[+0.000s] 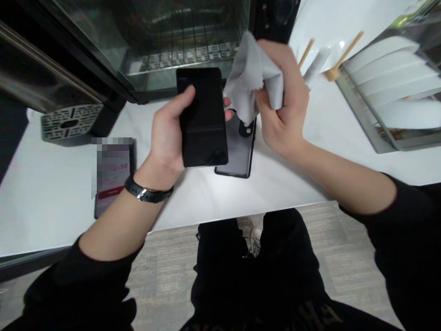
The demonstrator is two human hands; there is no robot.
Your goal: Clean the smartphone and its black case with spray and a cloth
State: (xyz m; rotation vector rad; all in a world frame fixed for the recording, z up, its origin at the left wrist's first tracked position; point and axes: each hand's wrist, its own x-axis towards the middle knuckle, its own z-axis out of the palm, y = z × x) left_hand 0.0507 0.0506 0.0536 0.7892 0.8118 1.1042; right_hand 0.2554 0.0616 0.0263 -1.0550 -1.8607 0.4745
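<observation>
My left hand [168,133] grips a black smartphone [205,119] with its dark screen facing me, the thumb lying over the left edge and fingertips showing past the right edge. Bunched in my closed right hand [285,96] is a grey cleaning cloth [246,73] with zigzag edges. The cloth hangs just right of the phone's upper part; whether it touches the fingertips there I cannot tell. Under and behind the held phone, a phone case [239,149] with a camera cutout lies on the white counter [193,197], partly covered.
Another phone [113,179] with a lit, partly blurred screen lies at the left near my forearm. A glass-fronted oven [155,41] stands at the back. Left of it is a machine with a slotted drip tray [70,122]. White dishes [389,69] sit in a rack [382,142] at right.
</observation>
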